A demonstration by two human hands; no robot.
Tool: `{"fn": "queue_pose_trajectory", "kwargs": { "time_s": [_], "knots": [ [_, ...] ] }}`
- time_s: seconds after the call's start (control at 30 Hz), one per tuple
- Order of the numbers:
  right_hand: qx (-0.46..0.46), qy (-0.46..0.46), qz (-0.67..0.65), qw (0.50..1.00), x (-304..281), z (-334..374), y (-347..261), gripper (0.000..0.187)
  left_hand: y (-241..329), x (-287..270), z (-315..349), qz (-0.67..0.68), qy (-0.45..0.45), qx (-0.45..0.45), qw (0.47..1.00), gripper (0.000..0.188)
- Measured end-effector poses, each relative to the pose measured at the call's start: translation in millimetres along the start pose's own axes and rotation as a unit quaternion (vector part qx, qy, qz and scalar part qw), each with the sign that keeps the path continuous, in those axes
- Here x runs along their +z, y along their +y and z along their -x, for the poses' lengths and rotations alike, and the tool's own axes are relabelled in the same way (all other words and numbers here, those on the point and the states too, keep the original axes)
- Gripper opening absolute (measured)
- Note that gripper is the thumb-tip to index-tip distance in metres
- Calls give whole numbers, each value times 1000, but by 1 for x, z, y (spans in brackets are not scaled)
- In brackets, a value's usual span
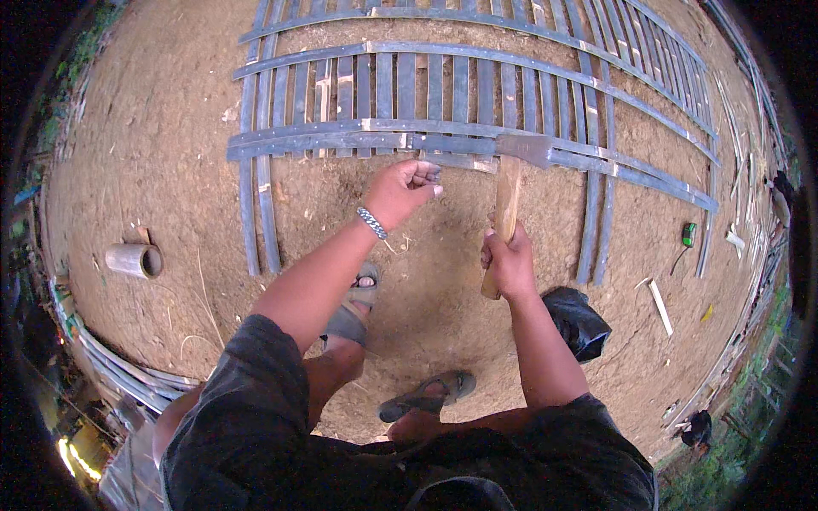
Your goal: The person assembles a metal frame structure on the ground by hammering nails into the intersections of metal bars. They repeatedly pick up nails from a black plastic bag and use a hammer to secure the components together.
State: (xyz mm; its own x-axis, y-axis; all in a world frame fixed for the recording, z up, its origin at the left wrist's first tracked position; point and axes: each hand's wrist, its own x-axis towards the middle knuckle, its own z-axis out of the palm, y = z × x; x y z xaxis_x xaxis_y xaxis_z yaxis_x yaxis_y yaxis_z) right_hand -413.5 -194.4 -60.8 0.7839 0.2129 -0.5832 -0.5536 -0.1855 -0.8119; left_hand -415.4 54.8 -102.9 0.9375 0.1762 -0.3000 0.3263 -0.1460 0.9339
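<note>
My right hand [509,262] is wrapped round the wooden handle of a hammer [508,192], held upright in the picture. Its dark metal head overlaps the near rail of a slatted frame [460,146]. That frame is built of narrow grey-blue strips, apparently split bamboo, with upright slats crossed by long rails, and it lies on the ground ahead of me. Just short of the near rail, left of the hammer, is my left hand [402,194] with its fingers curled in a pinch. Whatever is between those fingertips, if anything, is too small to make out.
Brown bare soil [187,213] surrounds the frame. A cut bamboo tube [134,261] lies at left. Beside my right forearm sits a black plastic bag [576,324]. A green tape measure [688,234] and a pale strip [660,307] lie at right. My sandalled feet [434,393] stand below.
</note>
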Motion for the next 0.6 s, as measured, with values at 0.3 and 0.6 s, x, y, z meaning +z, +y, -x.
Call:
{"fn": "queue_pose_trajectory", "kwargs": {
  "time_s": [0.3,0.6],
  "knots": [
    [9,-9,24,1000,0,-19,-13,33,17,-17,-43,48,127,43,990,24],
    [-23,43,273,961,5,-40,-3,39,21,-27,-90,-203,151,181,950,21]
  ]
}}
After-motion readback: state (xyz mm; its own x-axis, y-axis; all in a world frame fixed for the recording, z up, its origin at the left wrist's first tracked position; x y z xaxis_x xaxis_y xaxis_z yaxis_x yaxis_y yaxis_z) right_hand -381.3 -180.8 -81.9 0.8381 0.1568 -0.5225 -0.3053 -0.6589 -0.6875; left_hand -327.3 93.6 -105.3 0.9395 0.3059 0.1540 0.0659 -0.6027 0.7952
